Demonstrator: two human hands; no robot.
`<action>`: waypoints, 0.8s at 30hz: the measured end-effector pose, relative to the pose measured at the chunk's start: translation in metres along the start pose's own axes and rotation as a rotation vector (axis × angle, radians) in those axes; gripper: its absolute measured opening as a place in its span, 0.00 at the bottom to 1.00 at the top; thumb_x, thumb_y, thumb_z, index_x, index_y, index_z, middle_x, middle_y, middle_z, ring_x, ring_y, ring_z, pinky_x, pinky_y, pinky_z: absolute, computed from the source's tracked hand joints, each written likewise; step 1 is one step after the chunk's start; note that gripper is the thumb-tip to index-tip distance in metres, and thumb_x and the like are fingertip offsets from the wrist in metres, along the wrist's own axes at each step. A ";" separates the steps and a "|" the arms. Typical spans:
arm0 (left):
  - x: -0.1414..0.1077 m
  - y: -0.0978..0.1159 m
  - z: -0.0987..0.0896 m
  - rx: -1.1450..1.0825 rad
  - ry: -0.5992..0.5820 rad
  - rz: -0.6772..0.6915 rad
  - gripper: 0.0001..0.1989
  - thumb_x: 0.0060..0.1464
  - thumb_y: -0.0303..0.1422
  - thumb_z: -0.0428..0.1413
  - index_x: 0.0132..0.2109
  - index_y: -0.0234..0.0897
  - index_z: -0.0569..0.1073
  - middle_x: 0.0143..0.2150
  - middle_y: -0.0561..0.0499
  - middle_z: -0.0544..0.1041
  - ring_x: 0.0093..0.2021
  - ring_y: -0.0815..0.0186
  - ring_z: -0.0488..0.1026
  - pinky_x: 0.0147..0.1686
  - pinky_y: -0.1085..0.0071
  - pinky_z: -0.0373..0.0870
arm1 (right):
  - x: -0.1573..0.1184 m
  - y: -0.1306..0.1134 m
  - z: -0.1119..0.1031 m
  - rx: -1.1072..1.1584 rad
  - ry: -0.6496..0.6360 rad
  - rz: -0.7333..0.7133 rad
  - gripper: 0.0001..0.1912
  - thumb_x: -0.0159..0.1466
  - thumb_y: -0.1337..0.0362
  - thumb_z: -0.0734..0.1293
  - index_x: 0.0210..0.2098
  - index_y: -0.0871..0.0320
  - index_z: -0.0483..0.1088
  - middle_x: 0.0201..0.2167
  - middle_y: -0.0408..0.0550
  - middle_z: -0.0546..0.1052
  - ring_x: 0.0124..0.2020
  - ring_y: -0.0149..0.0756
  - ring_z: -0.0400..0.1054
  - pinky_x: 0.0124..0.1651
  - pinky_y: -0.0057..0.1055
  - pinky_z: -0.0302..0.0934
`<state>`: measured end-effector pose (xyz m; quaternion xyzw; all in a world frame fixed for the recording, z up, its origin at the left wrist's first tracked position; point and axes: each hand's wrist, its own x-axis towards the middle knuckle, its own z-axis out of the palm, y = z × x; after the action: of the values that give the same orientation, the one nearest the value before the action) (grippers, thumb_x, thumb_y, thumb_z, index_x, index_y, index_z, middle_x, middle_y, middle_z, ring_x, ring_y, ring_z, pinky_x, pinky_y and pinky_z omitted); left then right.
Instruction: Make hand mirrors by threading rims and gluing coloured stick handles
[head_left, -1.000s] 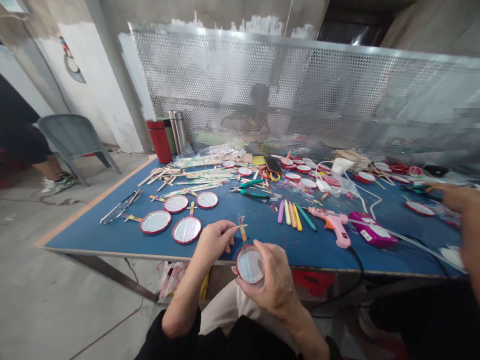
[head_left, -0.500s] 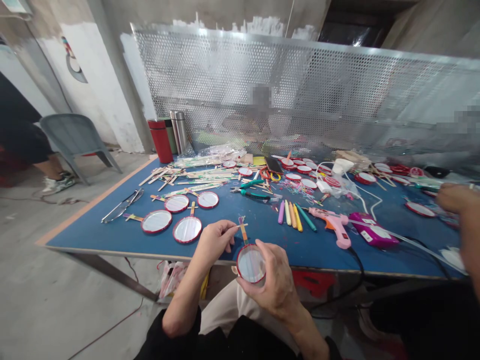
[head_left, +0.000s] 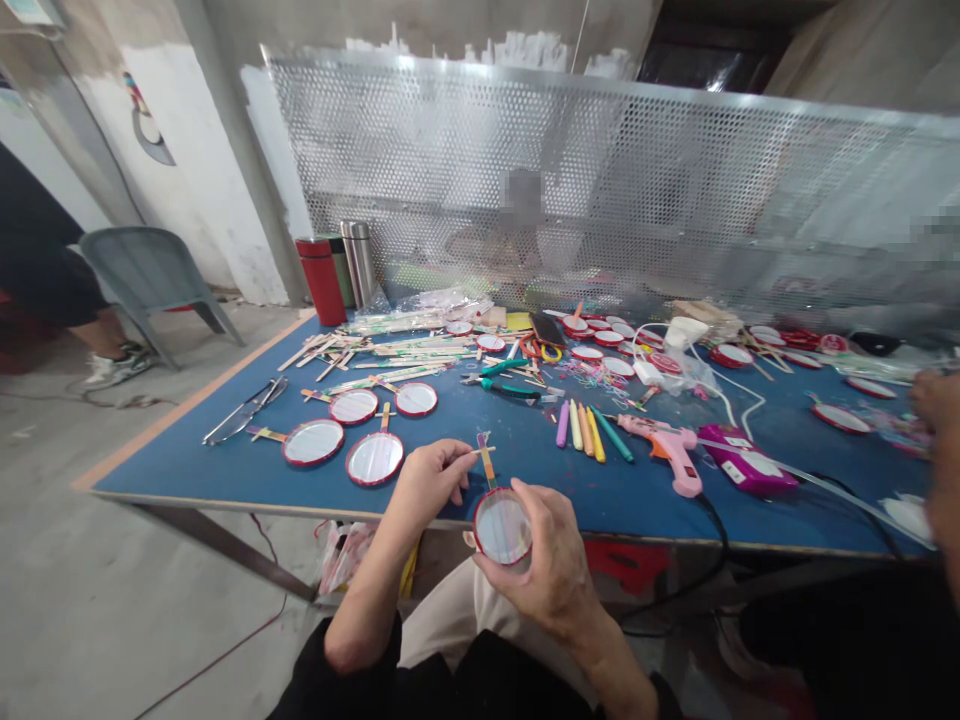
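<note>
Over the table's near edge, my right hand (head_left: 551,560) grips a small round red-rimmed disc (head_left: 502,527) with a pale, shiny face, its fingers curved round the right side and thumb below. A flat craft-stick handle (head_left: 487,465), coloured purple and orange, points away from the disc. Across this handle lies a thin wooden stick (head_left: 482,451), its left end pinched between the thumb and forefinger of my left hand (head_left: 439,475). Left of my hands, several similar discs with handles lie on the table, the nearest disc (head_left: 375,459) close to my left wrist.
The blue table (head_left: 217,470) carries loose craft sticks (head_left: 420,355), pliers (head_left: 499,388), coloured glue sticks (head_left: 585,432), a pink glue gun (head_left: 667,448) and a purple box (head_left: 746,462). Bottles (head_left: 321,282) stand at back left before a perforated metal screen (head_left: 450,150). At right is another person's hand (head_left: 937,400).
My hands, the disc and the thin stick have kept their places. At the far right the other person's hand has shifted right and nearer, uncovering another red-rimmed disc.
</note>
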<state>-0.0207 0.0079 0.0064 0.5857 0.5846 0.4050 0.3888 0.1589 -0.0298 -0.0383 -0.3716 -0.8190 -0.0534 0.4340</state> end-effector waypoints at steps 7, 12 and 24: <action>0.000 0.000 0.000 -0.007 0.004 0.004 0.13 0.53 0.42 0.52 0.33 0.37 0.74 0.19 0.58 0.71 0.15 0.73 0.66 0.20 0.77 0.62 | -0.002 0.000 -0.001 0.014 -0.018 0.006 0.41 0.55 0.59 0.72 0.62 0.64 0.52 0.47 0.60 0.69 0.47 0.51 0.65 0.47 0.51 0.63; 0.001 -0.001 0.000 -0.012 0.002 0.010 0.13 0.54 0.41 0.51 0.32 0.37 0.74 0.19 0.58 0.71 0.15 0.73 0.66 0.20 0.77 0.61 | 0.000 0.000 -0.001 0.013 -0.022 0.000 0.41 0.54 0.59 0.72 0.61 0.64 0.52 0.46 0.60 0.69 0.47 0.50 0.64 0.47 0.51 0.63; 0.005 -0.001 0.001 -0.057 -0.009 -0.038 0.12 0.54 0.39 0.51 0.32 0.35 0.73 0.18 0.58 0.70 0.14 0.73 0.66 0.19 0.78 0.61 | 0.010 -0.006 -0.008 0.002 -0.090 0.015 0.41 0.53 0.61 0.72 0.60 0.64 0.53 0.46 0.59 0.69 0.46 0.50 0.64 0.47 0.49 0.63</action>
<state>-0.0207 0.0128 0.0049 0.5651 0.5819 0.4114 0.4157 0.1562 -0.0317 -0.0242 -0.3792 -0.8350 -0.0325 0.3973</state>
